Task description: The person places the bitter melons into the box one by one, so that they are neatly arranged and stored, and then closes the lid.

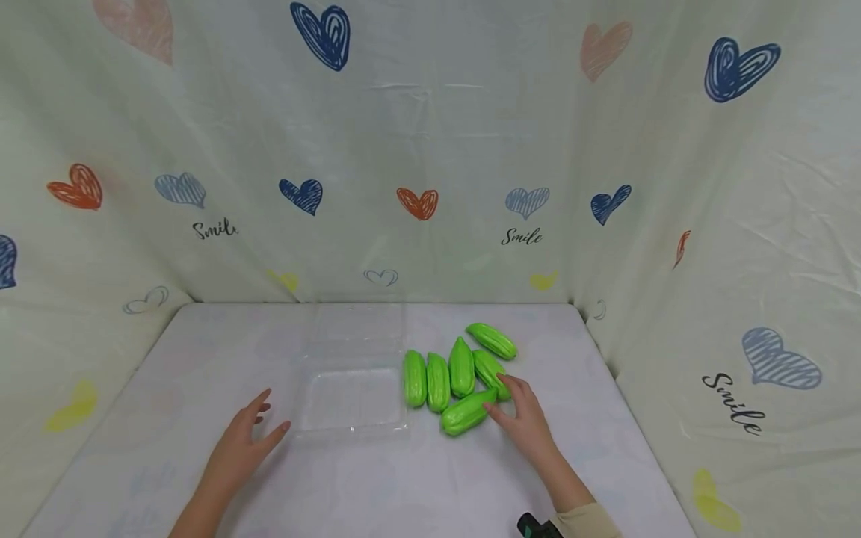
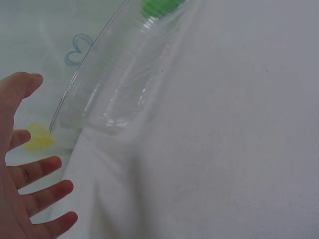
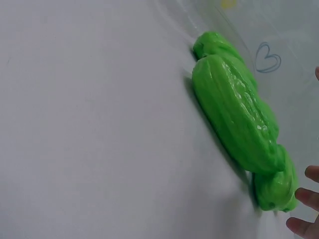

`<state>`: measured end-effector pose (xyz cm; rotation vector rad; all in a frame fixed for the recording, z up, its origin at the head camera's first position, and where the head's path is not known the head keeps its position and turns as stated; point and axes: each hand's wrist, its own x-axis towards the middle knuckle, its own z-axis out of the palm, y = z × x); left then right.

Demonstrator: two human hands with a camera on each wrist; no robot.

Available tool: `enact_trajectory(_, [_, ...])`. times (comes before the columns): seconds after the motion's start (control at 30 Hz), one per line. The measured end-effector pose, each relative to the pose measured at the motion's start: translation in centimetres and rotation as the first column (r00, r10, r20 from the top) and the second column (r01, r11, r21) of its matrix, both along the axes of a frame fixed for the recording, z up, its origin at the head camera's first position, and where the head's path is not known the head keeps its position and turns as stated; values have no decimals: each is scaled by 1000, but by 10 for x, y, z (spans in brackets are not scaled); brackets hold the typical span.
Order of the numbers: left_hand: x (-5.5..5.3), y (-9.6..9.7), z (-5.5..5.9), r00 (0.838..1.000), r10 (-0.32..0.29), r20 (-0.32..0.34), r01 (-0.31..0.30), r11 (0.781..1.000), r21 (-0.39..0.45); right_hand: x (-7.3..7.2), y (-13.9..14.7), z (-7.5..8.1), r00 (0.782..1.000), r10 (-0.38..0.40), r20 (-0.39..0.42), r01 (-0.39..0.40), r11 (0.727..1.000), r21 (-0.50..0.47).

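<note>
Several glossy green ridged gourds [image 1: 415, 379] lie together on the white table, right of a clear plastic box [image 1: 350, 403]. The front gourd [image 1: 464, 415] lies slanted, and my right hand [image 1: 528, 426] is at its right end with thumb and fingers spread around that tip. In the right wrist view the same gourd [image 3: 229, 109] shows large, with some fingertips [image 3: 309, 199] at the right edge. My left hand [image 1: 235, 444] hovers left of the box, fingers apart and holding nothing. The left wrist view shows this hand's spread fingers [image 2: 45, 196] beside the box wall [image 2: 119, 89].
The box's clear lid [image 1: 359, 329] lies folded back behind it. One gourd [image 1: 492, 341] lies apart at the back right. A white cloth with printed hearts [image 1: 417, 203] hangs behind and beside the table. A black object [image 1: 537, 526] shows by the right sleeve.
</note>
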<state>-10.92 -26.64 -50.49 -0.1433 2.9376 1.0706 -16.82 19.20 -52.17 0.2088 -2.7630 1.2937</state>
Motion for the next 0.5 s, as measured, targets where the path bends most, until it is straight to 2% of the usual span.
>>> enact_trajectory(0.2, [-3,5,-7,997,22,80,-26,998,60,5,-10,-9,999,-37,-8,37,998,-43])
enact_trajectory(0.4, [-2,12,-11,991,72,113,-84,991,105,11,-21,-16,997,-76,-14,75,992,-97])
enact_trajectory(0.5, [0,17,-12,986,105,132,-122,984,128,11,-26,-19,995,-94,12,95,986,-135])
